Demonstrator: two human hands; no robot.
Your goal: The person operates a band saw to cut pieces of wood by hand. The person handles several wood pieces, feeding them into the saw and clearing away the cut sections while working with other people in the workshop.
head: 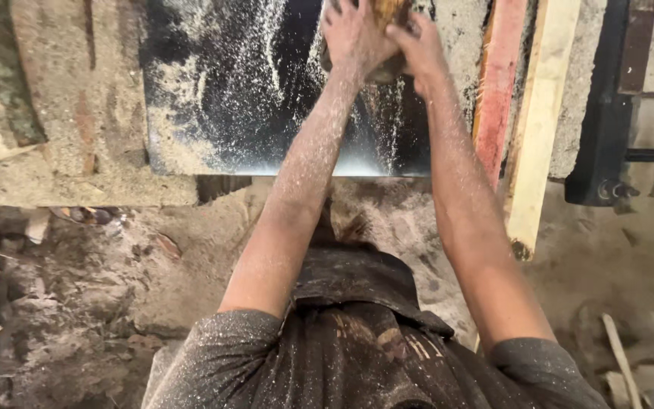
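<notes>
Far left: rough stone slab [62, 98], dusty. Centre: dark metal table [221, 91] coated in sawdust. Left hand [353, 38] wrapped over the wood piece [387, 15] at the table's far edge, fingers curled on it. Right hand [418, 42] gripping the same piece from the right. Right of that: red strip [497, 83], then pale wooden plank [535, 129].

I see a short-sleeved dark grey shirt, its sleeves speckled all over with pale sawdust. A dark, worn apron hangs down the front, scuffed and streaked with lighter marks. Fine sawdust coats both bare forearms too.
</notes>
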